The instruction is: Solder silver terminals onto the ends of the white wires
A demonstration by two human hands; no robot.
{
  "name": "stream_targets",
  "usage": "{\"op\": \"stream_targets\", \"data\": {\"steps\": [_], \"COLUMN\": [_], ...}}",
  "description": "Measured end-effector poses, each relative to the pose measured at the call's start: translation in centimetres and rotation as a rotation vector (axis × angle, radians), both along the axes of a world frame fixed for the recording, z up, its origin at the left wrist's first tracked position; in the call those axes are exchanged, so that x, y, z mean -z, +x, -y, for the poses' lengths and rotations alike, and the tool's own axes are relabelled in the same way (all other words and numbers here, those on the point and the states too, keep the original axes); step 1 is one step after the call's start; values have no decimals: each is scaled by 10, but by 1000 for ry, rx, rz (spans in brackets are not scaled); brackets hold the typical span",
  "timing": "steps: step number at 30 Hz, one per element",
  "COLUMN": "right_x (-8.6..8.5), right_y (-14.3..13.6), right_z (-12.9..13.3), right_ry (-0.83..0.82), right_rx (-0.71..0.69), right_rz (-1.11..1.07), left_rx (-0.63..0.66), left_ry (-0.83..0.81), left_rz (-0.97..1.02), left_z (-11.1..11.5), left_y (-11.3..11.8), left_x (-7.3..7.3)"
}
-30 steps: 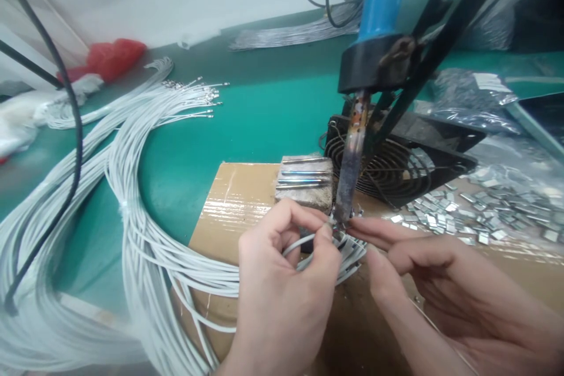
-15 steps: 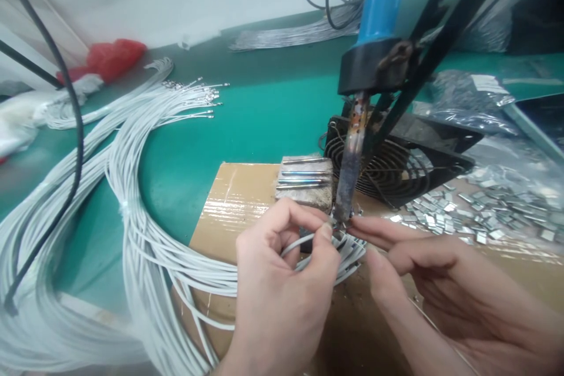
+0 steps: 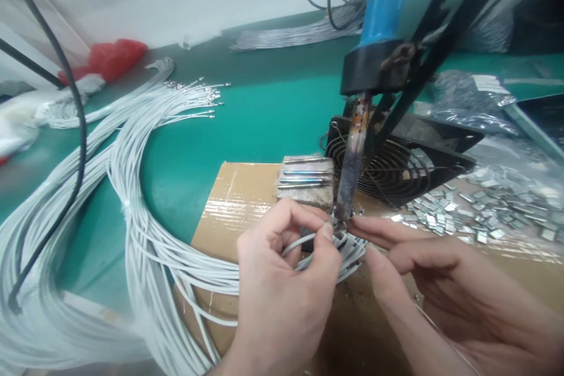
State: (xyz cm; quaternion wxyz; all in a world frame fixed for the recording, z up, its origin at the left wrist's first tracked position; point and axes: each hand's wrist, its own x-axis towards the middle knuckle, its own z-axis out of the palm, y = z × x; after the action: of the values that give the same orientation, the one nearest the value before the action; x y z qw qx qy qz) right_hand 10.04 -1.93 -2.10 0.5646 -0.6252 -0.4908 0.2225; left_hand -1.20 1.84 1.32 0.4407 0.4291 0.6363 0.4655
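Observation:
My left hand (image 3: pixel 288 282) pinches a white cable (image 3: pixel 299 242) between thumb and forefinger, its end just under the tip of a soldering iron (image 3: pixel 351 179) that points down from a black stand. A bundle of white cables (image 3: pixel 189 255) passes behind that hand, and more cable ends (image 3: pixel 352 255) fan out below the tip. From the other side my right hand (image 3: pixel 423 270) reaches in, fingertips close to the iron's tip. Along its palm runs a thin solder wire (image 3: pixel 436 329), seemingly held by the fingers. The joint at the tip is mostly hidden.
Behind the left hand, a stained block (image 3: pixel 304 192) with metal rods sits on brown cardboard (image 3: pixel 238 200). A black fan (image 3: pixel 396 158) stands behind the iron. Small metal plates (image 3: pixel 484 205) lie scattered at right. A dark cable (image 3: pixel 73 111) hangs at left before the cable bundles.
Both hands keep nearly the same pose at the iron's tip. The whole view has shifted very slightly; nothing has been visibly picked up or released.

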Motion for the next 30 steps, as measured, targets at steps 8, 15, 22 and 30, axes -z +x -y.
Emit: {"op": "stream_targets", "data": {"steps": [8, 15, 22, 30], "right_x": [4, 1, 3, 7], "right_y": [4, -4, -2, 3], "right_z": [-2, 0, -1, 1], "right_ry": [38, -12, 28, 64], "right_rx": [-37, 24, -7, -24], "right_rz": [4, -48, -34, 11], "left_rx": [14, 10, 4, 2], "left_ry": [-12, 2, 18, 67], "left_rz": [2, -9, -4, -28], "left_z": [2, 2, 3, 3], "left_y": [-2, 1, 2, 1], "left_x": [2, 1, -1, 2]}}
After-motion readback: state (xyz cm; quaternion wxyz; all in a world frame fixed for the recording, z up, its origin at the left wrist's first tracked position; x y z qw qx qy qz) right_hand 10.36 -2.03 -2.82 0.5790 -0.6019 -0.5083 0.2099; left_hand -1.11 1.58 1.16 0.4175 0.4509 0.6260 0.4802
